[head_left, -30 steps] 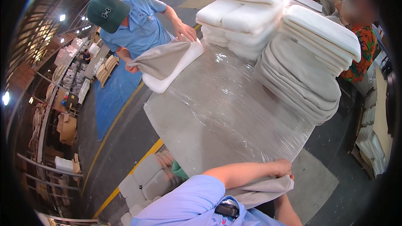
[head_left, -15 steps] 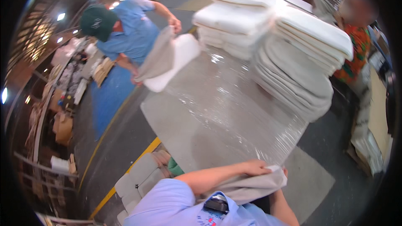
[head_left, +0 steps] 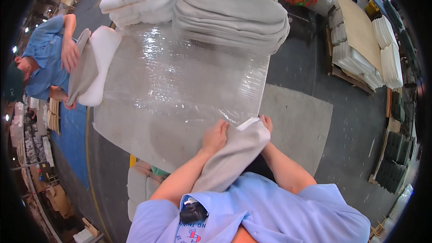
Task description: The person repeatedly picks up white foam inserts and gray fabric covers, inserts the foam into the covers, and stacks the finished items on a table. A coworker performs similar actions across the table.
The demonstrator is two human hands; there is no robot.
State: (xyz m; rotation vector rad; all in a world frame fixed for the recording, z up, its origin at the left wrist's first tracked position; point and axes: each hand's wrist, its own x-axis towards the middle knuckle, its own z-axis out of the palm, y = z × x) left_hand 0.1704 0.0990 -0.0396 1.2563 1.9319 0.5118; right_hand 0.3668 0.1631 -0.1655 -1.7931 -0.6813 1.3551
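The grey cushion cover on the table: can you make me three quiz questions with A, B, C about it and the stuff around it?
1. Where is the grey cushion cover?
A. at the near edge of the table
B. on the floor
C. on top of the cushion stack

2. What colour is the co-worker's shirt?
A. red
B. blue
C. yellow

3. What are the person's hands doing?
A. hanging free
B. both on the cover
C. holding a box

Answers: 1 A, the cover lies over the table's near edge. 2 B, the shirt at far left is light blue. 3 B, the left hand presses on it and the right hand grips its end.
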